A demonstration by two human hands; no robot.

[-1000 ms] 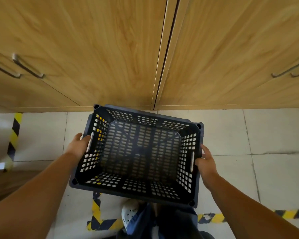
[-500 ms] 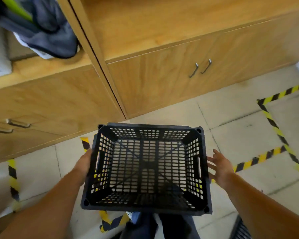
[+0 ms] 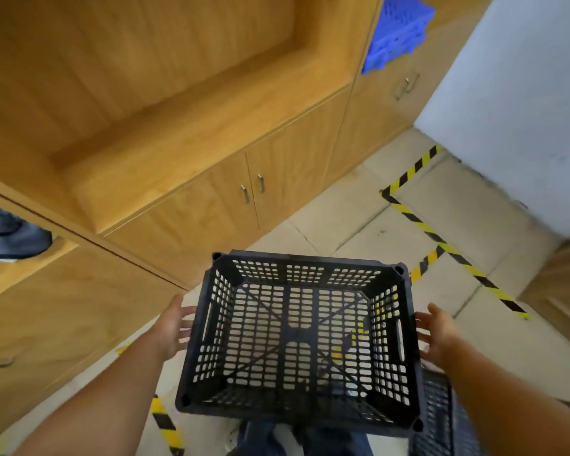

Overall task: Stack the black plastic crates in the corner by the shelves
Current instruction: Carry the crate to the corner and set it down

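Observation:
A black perforated plastic crate (image 3: 297, 337) sits level in front of me, its open top facing up, above the tiled floor and my legs. My left hand (image 3: 173, 327) is beside its left wall with fingers spread and straight, fingertips at the wall near the handle slot. My right hand (image 3: 436, 330) is beside the right wall, also spread, with a narrow gap or light touch; I cannot tell which. Neither hand curls around the rim or a handle. A second black crate (image 3: 441, 419) shows partly at the lower right, under my right forearm.
Wooden cabinets with metal handles (image 3: 252, 189) and an open shelf recess run along the left and back. A blue crate (image 3: 399, 31) sits on a shelf at top right. A white wall (image 3: 524, 110) meets the cabinets. Yellow-black tape (image 3: 441, 245) marks the floor. Dark clothing (image 3: 10, 235) lies at far left.
The view has swung right toward the corner with the white wall. Both hands gripped the crate's sides a second ago; the right hand opened first, and now both are spread beside it.

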